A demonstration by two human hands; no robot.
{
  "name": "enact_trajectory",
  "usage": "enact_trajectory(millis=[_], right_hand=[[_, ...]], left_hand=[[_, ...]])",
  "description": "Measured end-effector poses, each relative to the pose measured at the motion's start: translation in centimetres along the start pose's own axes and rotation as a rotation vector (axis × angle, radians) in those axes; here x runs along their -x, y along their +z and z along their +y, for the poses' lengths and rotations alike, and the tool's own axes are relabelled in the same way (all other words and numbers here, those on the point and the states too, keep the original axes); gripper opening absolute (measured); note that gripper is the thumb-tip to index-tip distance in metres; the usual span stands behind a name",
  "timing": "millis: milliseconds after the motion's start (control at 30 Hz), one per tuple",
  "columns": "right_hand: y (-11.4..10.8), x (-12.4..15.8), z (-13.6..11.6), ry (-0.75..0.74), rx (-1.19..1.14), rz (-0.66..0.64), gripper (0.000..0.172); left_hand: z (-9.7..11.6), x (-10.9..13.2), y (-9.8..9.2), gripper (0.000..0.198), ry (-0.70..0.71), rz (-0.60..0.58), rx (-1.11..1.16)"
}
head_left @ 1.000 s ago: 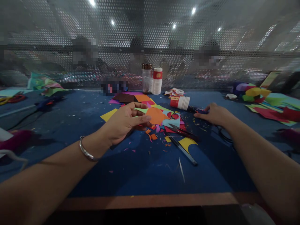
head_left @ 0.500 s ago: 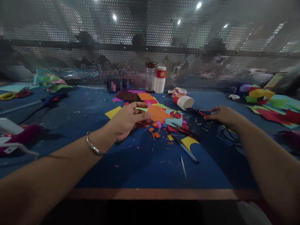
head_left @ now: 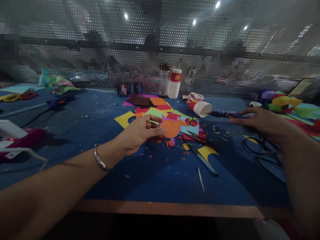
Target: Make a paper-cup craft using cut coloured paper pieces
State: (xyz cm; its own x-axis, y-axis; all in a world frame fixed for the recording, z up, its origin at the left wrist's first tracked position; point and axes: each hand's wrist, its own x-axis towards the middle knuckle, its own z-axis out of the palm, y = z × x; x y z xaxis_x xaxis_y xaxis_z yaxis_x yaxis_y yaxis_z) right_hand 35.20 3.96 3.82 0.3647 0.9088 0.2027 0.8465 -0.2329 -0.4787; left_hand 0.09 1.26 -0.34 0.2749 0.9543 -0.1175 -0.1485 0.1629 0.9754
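My left hand (head_left: 140,136), a bangle on its wrist, pinches an orange paper circle (head_left: 171,129) by its left edge above the scattered cut paper. My right hand (head_left: 260,121) grips a dark blue and orange glue gun (head_left: 223,114). The gun's nozzle points left, close to the mouth of a tipped paper cup (head_left: 202,108). Just right of the circle lie scissors (head_left: 206,140), with a pen (head_left: 203,160) below them. A yellow paper piece (head_left: 207,152) with a curved cut-out rests beside the pen.
At the back stand a clear bottle (head_left: 163,81) and stacked paper cups (head_left: 175,83) before a perforated metal screen (head_left: 155,30). A black cord (head_left: 260,146) loops under my right arm. Another glue gun (head_left: 58,102) and coloured sheets (head_left: 58,83) lie at left.
My right hand has lifted the glue gun off the table and moved slightly right with it. The orange circle has shifted a little right and down in view, still in my left hand.
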Motion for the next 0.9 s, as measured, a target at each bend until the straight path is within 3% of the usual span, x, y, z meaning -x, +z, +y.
enact_trajectory(millis=[233,333,567,900], right_hand=[[0.9,1.6,-2.8,0.039,-0.107,0.043,0.051],[1.4,2.7,-3.8,-0.085,-0.109,0.175,0.051],[2.1,5.5,-5.2,-0.402,-0.283,0.183,0.05],[2.8,7.3,-5.1,-0.544,-0.225,0.127,0.041]], left_hand=[[-0.7,-0.3,-0.2,0.037,0.051,0.007,-0.024],[-0.8,-0.5,-0.1,0.04,0.048,0.021,-0.027],[-0.9,-1.0,0.0,0.032,0.026,0.051,-0.022],[-1.1,-0.8,-0.1,0.032,0.045,0.047,-0.063]])
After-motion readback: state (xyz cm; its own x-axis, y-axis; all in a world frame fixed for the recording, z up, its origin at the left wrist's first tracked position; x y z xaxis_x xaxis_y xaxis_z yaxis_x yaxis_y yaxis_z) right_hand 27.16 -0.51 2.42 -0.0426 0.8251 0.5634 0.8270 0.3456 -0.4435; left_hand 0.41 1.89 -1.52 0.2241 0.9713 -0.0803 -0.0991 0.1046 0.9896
